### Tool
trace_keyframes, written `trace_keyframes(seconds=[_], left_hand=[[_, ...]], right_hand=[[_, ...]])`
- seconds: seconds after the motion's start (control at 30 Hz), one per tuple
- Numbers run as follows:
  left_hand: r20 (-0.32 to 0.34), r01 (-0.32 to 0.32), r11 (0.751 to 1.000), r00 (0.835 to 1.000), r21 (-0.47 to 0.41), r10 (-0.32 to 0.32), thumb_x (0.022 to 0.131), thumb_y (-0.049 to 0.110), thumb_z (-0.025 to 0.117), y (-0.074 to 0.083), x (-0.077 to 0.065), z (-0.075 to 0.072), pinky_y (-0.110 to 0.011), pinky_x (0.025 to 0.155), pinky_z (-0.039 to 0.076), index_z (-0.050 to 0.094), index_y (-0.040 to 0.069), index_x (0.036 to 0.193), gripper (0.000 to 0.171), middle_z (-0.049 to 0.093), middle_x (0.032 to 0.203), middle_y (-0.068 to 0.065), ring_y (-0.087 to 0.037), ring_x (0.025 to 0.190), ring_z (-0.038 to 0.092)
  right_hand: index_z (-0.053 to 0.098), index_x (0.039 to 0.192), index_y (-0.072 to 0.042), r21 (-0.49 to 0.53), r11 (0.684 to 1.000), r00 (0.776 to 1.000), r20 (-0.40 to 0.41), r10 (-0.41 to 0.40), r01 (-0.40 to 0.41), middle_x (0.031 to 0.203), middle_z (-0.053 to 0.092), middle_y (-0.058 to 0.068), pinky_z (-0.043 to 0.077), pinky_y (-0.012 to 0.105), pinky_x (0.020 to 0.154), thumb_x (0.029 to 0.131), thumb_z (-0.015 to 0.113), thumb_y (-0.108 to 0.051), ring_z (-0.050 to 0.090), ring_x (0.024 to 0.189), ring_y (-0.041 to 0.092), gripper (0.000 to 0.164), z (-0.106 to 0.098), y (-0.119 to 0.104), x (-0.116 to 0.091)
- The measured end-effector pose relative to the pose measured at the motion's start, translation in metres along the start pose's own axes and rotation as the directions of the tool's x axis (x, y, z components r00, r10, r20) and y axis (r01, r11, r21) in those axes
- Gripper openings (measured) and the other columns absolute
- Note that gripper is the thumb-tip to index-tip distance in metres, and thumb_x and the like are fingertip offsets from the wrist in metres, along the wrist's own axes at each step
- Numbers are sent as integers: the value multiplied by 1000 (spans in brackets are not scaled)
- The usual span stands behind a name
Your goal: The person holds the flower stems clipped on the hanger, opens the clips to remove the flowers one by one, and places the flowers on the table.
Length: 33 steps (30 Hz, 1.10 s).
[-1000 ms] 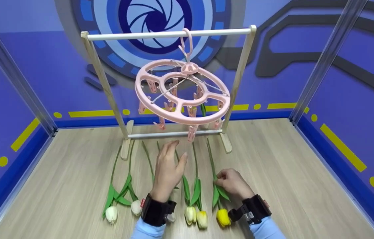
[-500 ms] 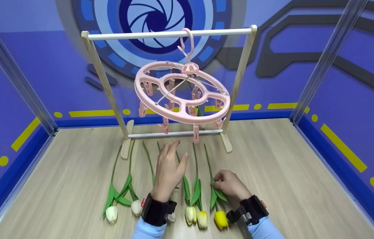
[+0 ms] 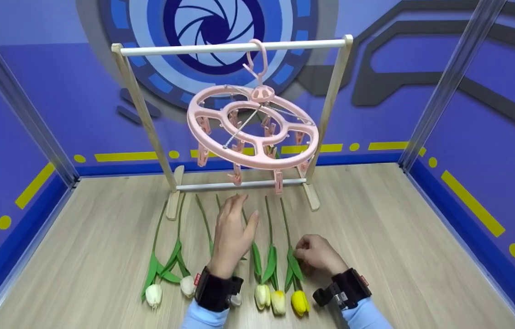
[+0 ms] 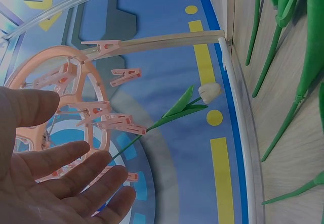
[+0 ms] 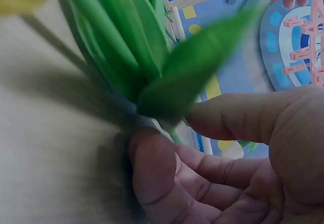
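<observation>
My right hand (image 3: 321, 252) is low over the table at the yellow tulip (image 3: 300, 303), the rightmost in a row of tulips. Its thumb and index finger pinch the stem by the green leaves (image 5: 172, 77), though blur hides the exact contact. My left hand (image 3: 233, 237) hovers palm-inward over the row, holding nothing, with fingers extended in the left wrist view. It covers part of some stems beneath. Beside it lie a pale yellow tulip (image 3: 262, 296) and another cream-yellow tulip (image 3: 278, 301). White tulips (image 3: 153, 294) lie at the left, blooms toward me.
A pink round clip hanger (image 3: 253, 157) hangs by its hook from the rack's top bar (image 3: 184, 49). One white tulip (image 4: 209, 92) dangles from a clip behind. The rack's wooden feet (image 3: 311, 197) stand just beyond the stem ends. Printed blue walls enclose the table.
The yellow tulip has shifted left toward the row, its leaves turning, and my right hand moved slightly left with it. The hanger has rotated a little. My left hand stayed put.
</observation>
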State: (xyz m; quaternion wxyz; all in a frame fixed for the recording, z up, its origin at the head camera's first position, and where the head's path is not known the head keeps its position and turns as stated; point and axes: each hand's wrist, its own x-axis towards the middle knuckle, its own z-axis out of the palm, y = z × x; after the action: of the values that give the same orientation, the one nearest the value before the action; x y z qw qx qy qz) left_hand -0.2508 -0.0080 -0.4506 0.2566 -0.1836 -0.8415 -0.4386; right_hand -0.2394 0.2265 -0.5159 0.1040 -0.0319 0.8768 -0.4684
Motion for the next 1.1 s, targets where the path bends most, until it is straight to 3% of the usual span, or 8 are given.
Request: trace_keyframes(seconds=[0.17,0.47,0.73,0.9,1.1], left_hand=[[-6,-7,1000,1000,-5,7,97,9,71,0,0,1,-55,102,47,60,-8,135,43,60,130,-26,-41,119,60],[-16,-12,1000,1000,9,13,96,8,71,0,-1,2,-55,101,48,61,-9,133,41,61,128,-25,-41,118,61],[-18,-21,1000,1000,-2,21,98,9,71,-1,-2,1,-54,100,48,61,-7,133,40,61,129,-24,-39,118,61],[-9,-18,1000,1000,-11,18,98,9,70,0,-2,0,-54,100,48,61,-5,133,39,61,128,-23,-39,118,61],[-2,-16,1000,1000,-26,16,99,9,69,2,-2,-1,-53,101,48,60,-5,134,39,61,130,-23,-38,120,61]], right_hand=[[65,97,1,44,999,999,34,9,-10,82,64,9,56,37,55,96,67,-7,61,59,18,9,-3,0,-2],[67,97,2,43,999,999,44,-11,9,77,66,8,55,34,52,96,65,-7,62,57,17,10,-9,2,-1],[68,99,3,110,994,999,37,-4,0,81,68,13,53,33,53,96,64,-6,62,59,18,10,-23,-2,-4],[67,105,5,143,988,998,-17,-58,60,89,67,13,55,32,62,98,63,-6,64,70,20,14,-35,-9,-6],[66,118,6,91,986,983,-138,-125,138,100,68,12,57,28,70,100,62,-6,65,80,19,22,-60,-30,2]])
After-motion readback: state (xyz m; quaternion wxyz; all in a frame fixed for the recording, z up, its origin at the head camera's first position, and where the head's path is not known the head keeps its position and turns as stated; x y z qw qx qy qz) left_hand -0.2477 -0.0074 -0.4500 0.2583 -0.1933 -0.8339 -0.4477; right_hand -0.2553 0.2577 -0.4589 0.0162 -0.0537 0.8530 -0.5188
